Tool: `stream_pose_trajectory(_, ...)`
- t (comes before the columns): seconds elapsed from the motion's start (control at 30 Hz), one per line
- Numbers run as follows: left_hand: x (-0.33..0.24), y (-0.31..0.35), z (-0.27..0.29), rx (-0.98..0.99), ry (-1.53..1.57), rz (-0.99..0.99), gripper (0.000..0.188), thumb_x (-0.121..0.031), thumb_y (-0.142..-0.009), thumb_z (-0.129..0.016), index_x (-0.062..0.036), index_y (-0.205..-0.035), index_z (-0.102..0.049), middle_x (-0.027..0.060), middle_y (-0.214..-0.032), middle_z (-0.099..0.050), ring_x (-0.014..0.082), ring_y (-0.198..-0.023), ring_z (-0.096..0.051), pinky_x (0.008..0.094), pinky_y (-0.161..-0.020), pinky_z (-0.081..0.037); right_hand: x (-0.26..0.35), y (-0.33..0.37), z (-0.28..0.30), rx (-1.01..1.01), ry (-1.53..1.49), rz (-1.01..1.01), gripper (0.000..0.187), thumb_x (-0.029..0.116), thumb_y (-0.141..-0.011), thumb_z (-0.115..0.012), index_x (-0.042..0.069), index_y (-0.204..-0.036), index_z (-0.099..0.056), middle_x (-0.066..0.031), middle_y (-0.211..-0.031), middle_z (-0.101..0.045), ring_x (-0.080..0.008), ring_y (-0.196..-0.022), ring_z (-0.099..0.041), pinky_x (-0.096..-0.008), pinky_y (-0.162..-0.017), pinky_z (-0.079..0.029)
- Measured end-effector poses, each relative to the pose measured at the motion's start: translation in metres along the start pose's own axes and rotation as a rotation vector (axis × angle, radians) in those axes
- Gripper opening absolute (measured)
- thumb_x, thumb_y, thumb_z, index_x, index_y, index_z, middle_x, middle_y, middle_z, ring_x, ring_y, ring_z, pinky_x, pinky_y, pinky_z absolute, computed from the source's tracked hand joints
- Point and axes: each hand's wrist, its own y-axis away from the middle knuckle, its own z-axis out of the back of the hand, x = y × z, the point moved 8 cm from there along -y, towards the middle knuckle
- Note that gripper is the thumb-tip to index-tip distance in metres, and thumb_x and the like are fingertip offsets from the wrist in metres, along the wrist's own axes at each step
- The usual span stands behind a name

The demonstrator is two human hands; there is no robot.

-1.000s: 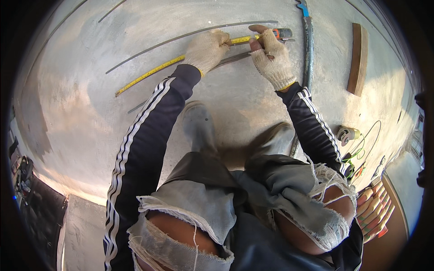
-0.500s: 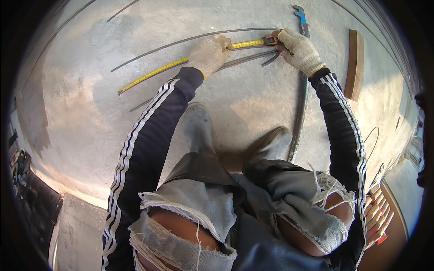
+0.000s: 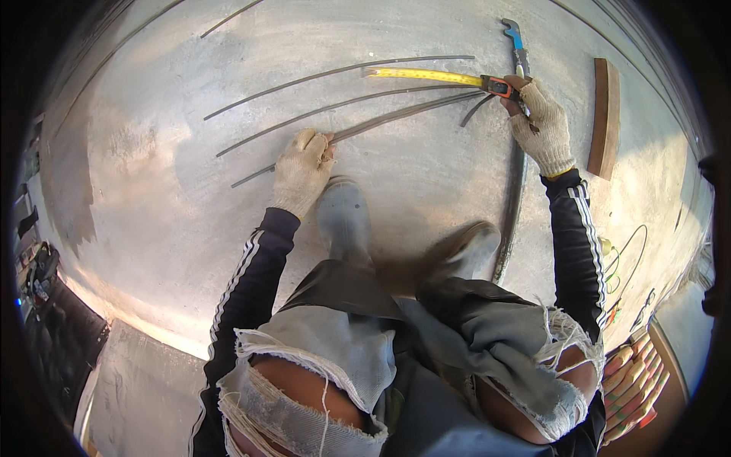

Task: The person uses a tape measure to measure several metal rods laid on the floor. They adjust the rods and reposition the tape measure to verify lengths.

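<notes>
Both my hands wear off-white knit gloves. My right hand (image 3: 542, 126) holds a black and orange tape measure (image 3: 499, 86), with its yellow blade (image 3: 426, 75) partly out and pointing left above the floor. My left hand (image 3: 304, 171) is closed around the lowest thin metal rods (image 3: 411, 112), which continue past it to the left. Two more thin grey rods lie farther off, a middle rod (image 3: 327, 112) and a far rod (image 3: 335, 71). A short dark rod piece (image 3: 476, 112) sits just left of my right hand.
A long dark bar (image 3: 512, 206) lies beyond my right foot, with a blue hook-headed tool (image 3: 514, 34) at its far end. Right of it is a brown strip (image 3: 604, 118). A thin cable (image 3: 632, 247) and a bundle of sticks (image 3: 636, 385) are at lower right. Another rod (image 3: 231, 18) lies far left.
My left hand has left the tape blade, moved nearer and left, and closed on the lowest rods. The blade now reaches less far left. My right hand has shifted slightly right and nearer.
</notes>
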Motion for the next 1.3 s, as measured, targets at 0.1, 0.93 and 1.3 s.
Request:
stream_pose_trajectory(0.1, 0.02, 0.012, 0.001, 0.045, -0.027, 0.08, 0.022, -0.015, -0.093, -0.076, -0.0056, -0.113, -0.074, 0.0106, -0.111, -0.066, 0.032, -0.105, -0.069, 0.0431, -0.085, -0.059, -0.003, 0.018, 0.012, -0.049, -0.019, -0.027, 0.026, 0.009, -0.097, -0.07, 0.008, -0.123, -0.068, -0.0157, -0.103, -0.072, -0.0352, -0.089, -0.074, -0.0408, -0.076, -0.059)
stream_pose_trajectory(0.93, 0.047, -0.052, -0.004, 0.139, 0.15, 0.153, 0.012, -0.013, -0.093, -0.07, -0.0031, -0.099, -0.068, 0.0123, -0.106, -0.071, 0.0319, -0.096, -0.07, 0.0424, -0.085, -0.055, 0.009, 0.057, 0.025, -0.188, -0.139, -0.193, 0.028, 0.009, -0.094, -0.074, 0.006, -0.121, -0.069, -0.0164, -0.104, -0.072, -0.034, -0.097, -0.075, -0.0391, -0.081, -0.059)
stream_pose_trajectory(1.3, 0.028, -0.019, -0.022, 0.044, 0.208, -0.028, 0.01, -0.008, -0.093, -0.074, -0.0032, -0.1, -0.068, 0.0107, -0.109, -0.068, 0.0326, -0.104, -0.067, 0.0431, -0.089, -0.056, 0.005, 0.06, 0.015, -0.191, -0.175, -0.208, 0.03, 0.012, -0.094, -0.075, 0.007, -0.122, -0.068, -0.0163, -0.103, -0.071, -0.0362, -0.094, -0.074, -0.0404, -0.079, -0.058)
